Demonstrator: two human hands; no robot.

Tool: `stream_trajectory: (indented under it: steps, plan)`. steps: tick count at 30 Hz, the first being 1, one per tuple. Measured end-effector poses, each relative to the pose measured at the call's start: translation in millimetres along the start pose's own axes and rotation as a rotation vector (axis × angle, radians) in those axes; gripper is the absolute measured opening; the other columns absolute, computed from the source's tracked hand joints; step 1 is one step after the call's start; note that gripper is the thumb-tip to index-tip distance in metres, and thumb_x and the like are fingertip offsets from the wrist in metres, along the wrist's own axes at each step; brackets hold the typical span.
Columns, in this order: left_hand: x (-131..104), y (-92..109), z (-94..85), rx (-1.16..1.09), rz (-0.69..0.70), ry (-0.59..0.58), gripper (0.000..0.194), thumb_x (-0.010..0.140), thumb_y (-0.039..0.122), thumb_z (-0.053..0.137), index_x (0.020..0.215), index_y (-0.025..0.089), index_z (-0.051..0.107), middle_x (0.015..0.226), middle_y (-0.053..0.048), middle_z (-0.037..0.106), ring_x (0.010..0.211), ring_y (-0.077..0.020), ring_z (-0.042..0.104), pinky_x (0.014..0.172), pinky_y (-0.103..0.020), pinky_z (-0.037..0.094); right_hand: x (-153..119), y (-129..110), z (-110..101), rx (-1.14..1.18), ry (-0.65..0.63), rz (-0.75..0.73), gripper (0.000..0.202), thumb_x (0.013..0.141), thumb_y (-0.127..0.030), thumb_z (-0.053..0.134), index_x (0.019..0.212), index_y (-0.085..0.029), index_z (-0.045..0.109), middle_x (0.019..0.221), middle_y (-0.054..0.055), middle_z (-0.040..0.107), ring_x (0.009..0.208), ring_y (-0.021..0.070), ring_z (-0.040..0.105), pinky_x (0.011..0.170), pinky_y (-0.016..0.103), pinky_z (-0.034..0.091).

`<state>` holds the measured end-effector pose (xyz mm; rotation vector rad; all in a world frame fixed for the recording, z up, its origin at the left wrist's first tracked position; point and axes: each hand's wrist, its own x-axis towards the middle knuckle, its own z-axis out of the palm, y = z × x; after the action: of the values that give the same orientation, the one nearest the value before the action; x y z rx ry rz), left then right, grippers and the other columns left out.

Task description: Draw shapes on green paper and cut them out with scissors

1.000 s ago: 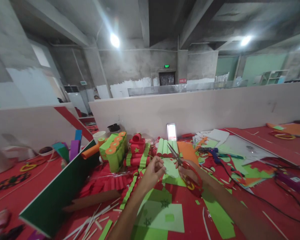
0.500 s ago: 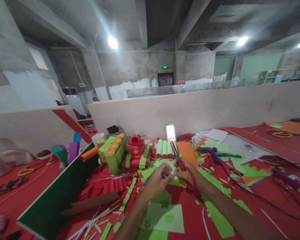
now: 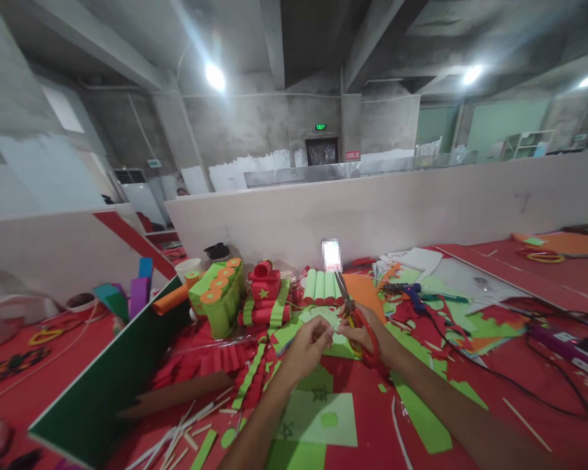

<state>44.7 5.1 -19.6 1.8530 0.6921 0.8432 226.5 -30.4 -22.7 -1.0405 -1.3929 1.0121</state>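
My left hand [image 3: 310, 344] is closed in a pinch, fingertips together; a small pale bit shows near them, too small to name. Close on its right, my right hand [image 3: 378, 331] is wrapped round scissors [image 3: 371, 341] with red and yellow handles, blades pointing up and away. Its thumb and forefinger reach toward the left fingertips. Below the hands lies a light green sheet [image 3: 343, 418] with stars drawn on it. Just beyond stands a row of pale green paper rolls [image 3: 322, 287], beside an orange sheet [image 3: 361, 295].
Left are red rolls [image 3: 264, 316] with green bands, a green-and-orange bundle of tubes [image 3: 223, 297], a slanted dark green board [image 3: 112, 372] and thin sticks [image 3: 176, 437]. A blue glue gun [image 3: 414, 297] with a black cord lies right. A white partition [image 3: 396, 209] stands behind.
The view has shifted slightly, so everything sits a little further left and higher. My hands stay close together, and the scissors have turned a little in my right hand.
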Motion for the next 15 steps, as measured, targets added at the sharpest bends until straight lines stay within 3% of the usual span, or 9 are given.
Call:
stream_trajectory:
  steps: [6, 10, 15]
  plan:
    - [-1, -3, -1.7, 0.025, 0.000, -0.026, 0.023, 0.089, 0.037, 0.049, 0.077, 0.017, 0.052, 0.066, 0.001, 0.057, 0.060, -0.0117, 0.049, 0.059, -0.023, 0.037, 2, 6, -1, -0.062, -0.004, -0.013, 0.041, 0.071, -0.033, 0.071, 0.105, -0.020, 0.051, 0.074, -0.003, 0.058, 0.049, 0.0091, 0.050, 0.048, 0.021, 0.042]
    - [-1, -1, -3.2, 0.032, -0.008, 0.016, 0.024, 0.088, 0.038, 0.049, 0.077, 0.017, 0.054, 0.066, 0.001, 0.057, 0.059, -0.0120, 0.049, 0.058, -0.023, 0.037, 2, 4, 0, -0.110, -0.015, -0.043, 0.041, 0.072, -0.039, 0.071, 0.103, -0.020, 0.052, 0.071, -0.002, 0.057, 0.055, 0.0114, 0.053, 0.050, 0.021, 0.042]
    - [2, 4, -8.2, -0.044, 0.005, 0.145, 0.028, 0.086, 0.042, 0.051, 0.074, 0.017, 0.053, 0.066, 0.001, 0.057, 0.060, -0.0128, 0.052, 0.059, -0.023, 0.039, -1, -6, 1, -0.115, -0.089, 0.044, 0.040, 0.081, -0.055, 0.059, 0.097, -0.020, 0.050, 0.065, -0.005, 0.050, 0.042, 0.0063, 0.038, 0.039, 0.018, 0.031]
